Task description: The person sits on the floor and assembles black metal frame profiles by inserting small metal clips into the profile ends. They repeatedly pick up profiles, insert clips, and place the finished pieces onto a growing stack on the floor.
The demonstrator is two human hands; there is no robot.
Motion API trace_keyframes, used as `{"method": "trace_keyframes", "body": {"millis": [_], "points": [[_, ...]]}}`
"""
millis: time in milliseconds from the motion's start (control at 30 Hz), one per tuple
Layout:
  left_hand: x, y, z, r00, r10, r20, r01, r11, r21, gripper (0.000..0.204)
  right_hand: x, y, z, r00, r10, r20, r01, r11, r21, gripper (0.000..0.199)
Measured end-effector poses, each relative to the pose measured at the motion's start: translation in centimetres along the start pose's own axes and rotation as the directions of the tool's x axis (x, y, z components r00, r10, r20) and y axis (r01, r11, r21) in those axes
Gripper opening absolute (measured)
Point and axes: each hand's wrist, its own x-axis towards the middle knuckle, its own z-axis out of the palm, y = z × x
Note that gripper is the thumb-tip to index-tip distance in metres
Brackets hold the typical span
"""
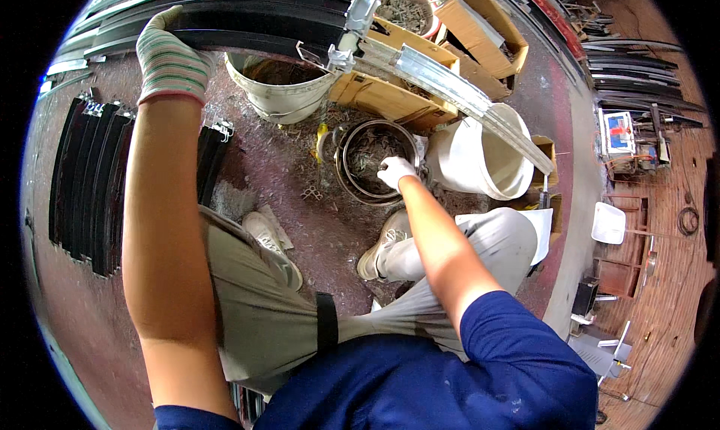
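Note:
My left hand, in a white knitted glove with green stripes, is closed round a long black profile at the upper left, its thumb over the far edge. The profile's right end meets silver metal end pieces. In a white glove, my right hand reaches over the rim of a round metal pot on the floor between my feet. Small dark metal parts fill the pot. The right fingers are bent together among them; whatever they pinch is too small to make out.
White buckets flank the pot, and a wooden box stands behind it. Cardboard boxes and a tub of fasteners lie beyond. More black profiles rest on the left floor. A silver rail slants rightward.

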Motion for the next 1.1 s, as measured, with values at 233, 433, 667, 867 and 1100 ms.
{"method": "trace_keyframes", "body": {"millis": [233, 433, 667, 867, 1100], "points": [[0.8, 0.6, -1.9, 1.0, -0.012, -0.013, 0.014, 0.993, 0.114, 0.016, 1.2, -2.3, 5.8, 0.978, 0.137, -0.156, -0.122, 0.987, 0.101, 0.04], [1.4, 0.6, -1.1, 0.999, -0.037, 0.001, 0.037, 0.998, 0.06, 0.014, 1.8, 0.6, 3.1, 0.981, 0.048, -0.189, 0.023, 0.934, 0.356, 0.033], [0.3, 1.6, -0.7, 0.992, -0.115, 0.054, 0.12, 0.989, -0.086, 0.018, -2.6, -4.2, -8.2, 0.977, -0.16, -0.141, 0.179, 0.256, 0.95, 0.013], [0.1, 3.2, -2.0, 0.982, -0.17, 0.082, 0.176, 0.982, -0.07, 0.018, -10.8, -8.6, -18.5, 0.848, -0.304, -0.434, 0.511, 0.249, 0.823, 0.01], [-0.7, 4.9, -4.1, 0.983, -0.182, -0.003, 0.182, 0.981, -0.069, 0.02, -20.2, -13.5, -21.9, 0.77, -0.336, -0.542, 0.602, 0.1, 0.793, 0.021]]}}
